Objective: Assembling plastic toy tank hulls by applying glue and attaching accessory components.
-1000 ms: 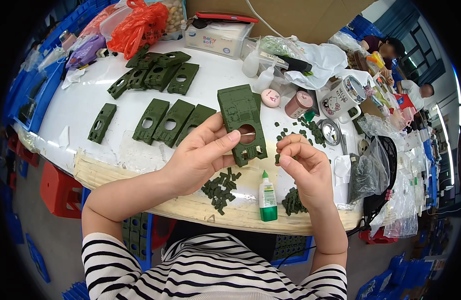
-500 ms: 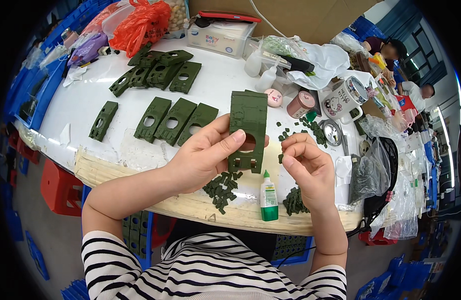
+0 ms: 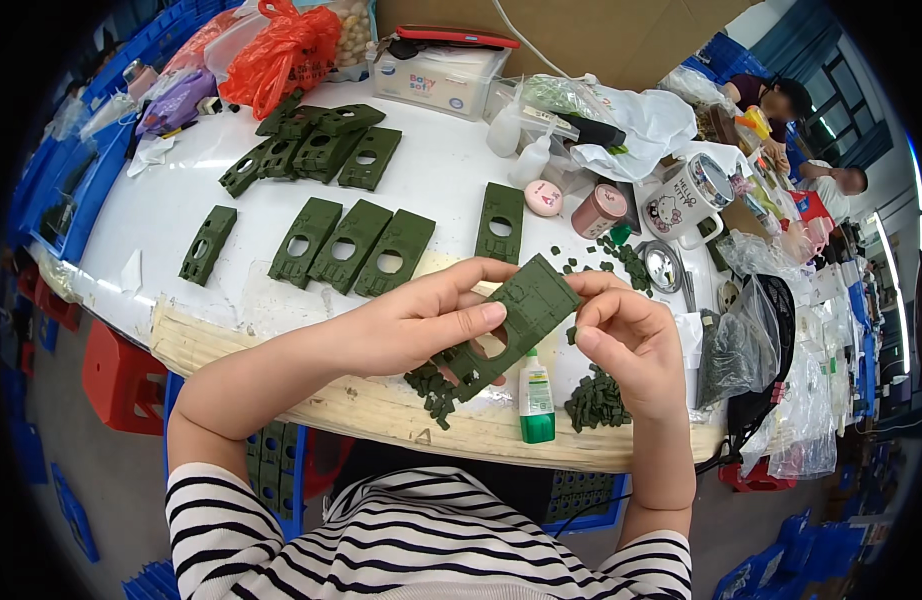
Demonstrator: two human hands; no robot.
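Observation:
My left hand [image 3: 416, 325] is closed around a dark green plastic model tank hull [image 3: 534, 310], which has a round hole and is tilted with its upper end to the right. At the hull's right edge, my right hand [image 3: 636, 350] pinches a small dark green part [image 3: 572, 335]; the fingers partly hide it. Below the hands stands a glue bottle [image 3: 536, 400] with a green cap and green base. Small green parts lie in a heap [image 3: 598, 402] right of the bottle and another heap [image 3: 431, 395] left of it, partly behind the held hull.
Further hulls [image 3: 351, 250] lie in a row at left, with stacked ones [image 3: 321, 145] behind. One hull [image 3: 500, 220] lies just beyond my hands. A mug [image 3: 676, 205], pink tin [image 3: 599, 210] and tape roll [image 3: 664, 265] stand at right. Other people sit at far right.
The held hull has turned from upright to a slant, its upper end swinging right toward my right hand. This uncovers another hull behind it on the table.

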